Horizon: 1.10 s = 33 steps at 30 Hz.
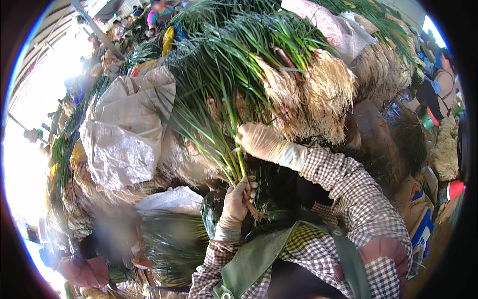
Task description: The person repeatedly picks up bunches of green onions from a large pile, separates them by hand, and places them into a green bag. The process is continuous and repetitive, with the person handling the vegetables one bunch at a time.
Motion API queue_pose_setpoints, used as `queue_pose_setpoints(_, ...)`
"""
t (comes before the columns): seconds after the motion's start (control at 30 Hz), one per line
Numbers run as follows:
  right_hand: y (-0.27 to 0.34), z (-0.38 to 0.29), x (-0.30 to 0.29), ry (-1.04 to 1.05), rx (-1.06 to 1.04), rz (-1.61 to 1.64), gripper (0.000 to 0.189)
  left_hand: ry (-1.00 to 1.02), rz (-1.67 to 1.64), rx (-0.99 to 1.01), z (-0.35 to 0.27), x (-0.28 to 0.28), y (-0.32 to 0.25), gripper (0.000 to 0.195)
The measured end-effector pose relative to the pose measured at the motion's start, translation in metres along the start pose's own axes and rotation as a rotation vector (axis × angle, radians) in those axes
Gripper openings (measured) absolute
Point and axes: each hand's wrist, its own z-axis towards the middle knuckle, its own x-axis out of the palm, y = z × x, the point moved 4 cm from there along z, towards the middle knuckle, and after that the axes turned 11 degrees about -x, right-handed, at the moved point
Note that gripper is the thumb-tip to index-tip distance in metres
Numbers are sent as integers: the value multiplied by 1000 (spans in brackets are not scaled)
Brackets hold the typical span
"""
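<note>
My left hand [237, 200], in a pale glove, grips a small bunch of green onions [231, 160] low on the stalks. Their tan roots [255, 213] hang out below the fingers, and the leaves fan up and to the left. Higher on the same bunch, my gloved right hand [259, 140] has its fingers curled against one stalk, with a small pale strip at the fingertips. Beyond both hands rises a large heap of green onions [224, 56], its matted root ends [328, 89] facing me on the right.
A white woven sack [123, 138] covers part of the heap at left; another printed sack [328, 28] lies on top. Below left are more onion leaves [171, 243]. People work at the far left [160, 15] and at right [444, 82]. A red cup-like container [455, 190] stands far right.
</note>
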Motion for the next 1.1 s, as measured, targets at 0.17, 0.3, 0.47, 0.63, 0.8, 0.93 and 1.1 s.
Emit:
queue_pose_setpoints(0.17, 26, 13, 20, 268, 288, 361, 28, 369, -312, 17, -18, 1, -16, 22)
queue_pose_setpoints(0.3, 25, 25, 26, 353, 380, 681, 35, 139, -261, 150, -47, -4, -33, 16)
queue_pose_setpoints(0.47, -15, 28, 35, 837, 344, 579, 38, 218, -216, 470, -86, -11, -67, 18)
queue_pose_setpoints(0.63, -57, 49, 19, 426, 760, 682, 31, -49, -21, 248, -20, -20, -78, 19)
queue_pose_setpoints(0.8, 15, 13, -22, 206, 464, 772, 17, -72, -3, 402, 20, 1, -83, 18)
queue_pose_setpoints(0.93, 29, -20, -26, 139, 242, 1051, 33, -54, -42, 51, 34, 2, -55, 20)
queue_pose_setpoints(1.1, 26, -6, 25, 15, 641, 2332, 32, 535, -501, 4, 21, 0, -18, 25)
